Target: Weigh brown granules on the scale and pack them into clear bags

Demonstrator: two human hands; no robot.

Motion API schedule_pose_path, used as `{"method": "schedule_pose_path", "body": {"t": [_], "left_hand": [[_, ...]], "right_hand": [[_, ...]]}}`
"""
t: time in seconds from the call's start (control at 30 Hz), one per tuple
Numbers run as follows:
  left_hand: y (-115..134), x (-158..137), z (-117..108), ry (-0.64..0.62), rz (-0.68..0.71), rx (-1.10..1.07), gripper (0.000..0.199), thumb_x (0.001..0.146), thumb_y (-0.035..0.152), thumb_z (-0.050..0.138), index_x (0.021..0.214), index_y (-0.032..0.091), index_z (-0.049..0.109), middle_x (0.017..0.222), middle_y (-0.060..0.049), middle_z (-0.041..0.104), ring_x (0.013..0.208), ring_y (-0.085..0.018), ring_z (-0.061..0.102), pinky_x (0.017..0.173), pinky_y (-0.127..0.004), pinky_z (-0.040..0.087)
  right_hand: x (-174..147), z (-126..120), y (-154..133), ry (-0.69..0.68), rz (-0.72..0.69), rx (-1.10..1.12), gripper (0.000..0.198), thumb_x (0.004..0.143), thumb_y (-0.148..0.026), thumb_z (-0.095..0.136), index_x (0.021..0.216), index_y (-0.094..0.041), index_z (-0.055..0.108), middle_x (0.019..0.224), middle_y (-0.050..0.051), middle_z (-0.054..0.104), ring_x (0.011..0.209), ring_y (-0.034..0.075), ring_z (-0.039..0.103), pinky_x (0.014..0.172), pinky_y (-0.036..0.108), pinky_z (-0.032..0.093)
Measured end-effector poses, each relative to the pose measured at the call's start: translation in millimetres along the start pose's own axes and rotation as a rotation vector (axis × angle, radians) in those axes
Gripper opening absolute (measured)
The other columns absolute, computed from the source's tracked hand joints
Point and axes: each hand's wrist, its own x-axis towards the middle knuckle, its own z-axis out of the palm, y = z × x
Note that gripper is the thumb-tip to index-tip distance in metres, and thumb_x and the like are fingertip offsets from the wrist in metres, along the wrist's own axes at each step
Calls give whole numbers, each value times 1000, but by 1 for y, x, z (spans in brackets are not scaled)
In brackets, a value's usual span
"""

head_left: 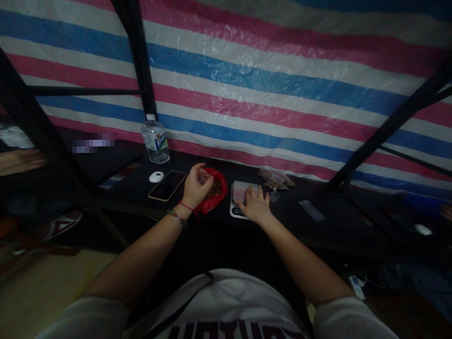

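Observation:
My left hand [196, 187] is curled at the left edge of a red plastic bag [221, 200]. Between its thumb and fingers shows a small clear plastic item, whose kind I cannot make out. Brown, grain-like bits [215, 187] fill the open bag. To the right, my right hand [255, 203] lies with fingers spread on a small white digital scale [233, 207], covering part of its plate and display. Just beyond that hand is a small clear scoop or cup [274, 195]. Several filled clear packets [282, 179] lie behind it.
A flat clear bag [311, 210] lies at the right of the black table. At the left are a phone [167, 185], a white rounded object [156, 177] and a clear bottle [156, 141]. Dark metal posts [141, 61] frame a striped sheet. Another person's hand [23, 161] shows far left.

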Motion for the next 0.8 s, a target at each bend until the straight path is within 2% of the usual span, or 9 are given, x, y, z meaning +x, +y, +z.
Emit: {"method": "schedule_pose_path", "body": {"t": [0.13,0.23,0.37,0.43,0.5,0.57,0.67,0.73,0.8], "left_hand": [[-2,3,-5,24,-14,4,45,75,26,60,117,17,47,85,-1,59,74,-14,61,72,-27,51],[-5,8,-10,85,-17,16,45,75,25,60,117,17,47,84,-1,59,73,-13,60,71,-27,50],[-13,13,-13,127,-24,33,46,75,26,60,117,17,46,84,-1,58,73,-13,59,71,-27,50],[-15,12,-11,111,-30,29,47,74,27,60,118,17,46,85,-1,58,73,-13,60,72,-27,50],[-15,8,-6,71,-35,25,49,74,28,61,119,17,45,86,-1,59,75,-14,61,73,-28,50],[-13,2,-1,14,-43,27,52,73,28,63,121,17,44,86,-2,60,76,-15,61,73,-29,51],[-9,-7,9,-88,-56,36,54,73,28,63,122,17,43,89,-3,61,79,-17,62,76,-32,51],[-7,-14,16,-138,-51,44,53,73,28,63,122,18,43,92,-4,61,83,-18,62,79,-33,51],[-6,-21,23,-181,-38,46,54,72,26,63,122,17,43,96,-6,60,85,-18,62,80,-34,50]], "right_hand": [[3,-1,-43,65,-111,40,80,84,-69,25,145,-17,29,155,11,14,139,41,-5,104,66,0],[3,-9,-73,167,-222,73,73,85,-64,34,144,-20,31,154,10,18,139,42,2,105,66,5],[18,-32,-93,303,-295,83,44,93,-38,33,128,-19,52,133,14,51,126,35,37,101,54,28],[31,-42,-95,251,-337,58,37,93,-31,34,109,-18,65,110,14,64,110,30,51,94,47,36],[43,-48,-93,205,-340,62,34,92,-32,38,98,-17,69,97,15,67,100,28,55,89,41,39],[51,-49,-87,223,-345,162,32,92,-30,41,107,-18,66,102,13,67,100,25,57,89,36,41],[48,-49,-74,295,-406,460,37,92,-21,37,125,-20,53,118,9,61,106,17,56,91,27,40],[38,-49,-64,291,-443,641,36,93,-24,34,123,-19,53,120,7,60,106,15,55,90,24,40],[25,-49,-56,201,-497,740,32,94,-30,37,114,-19,58,113,5,63,100,14,57,85,23,42]]}}
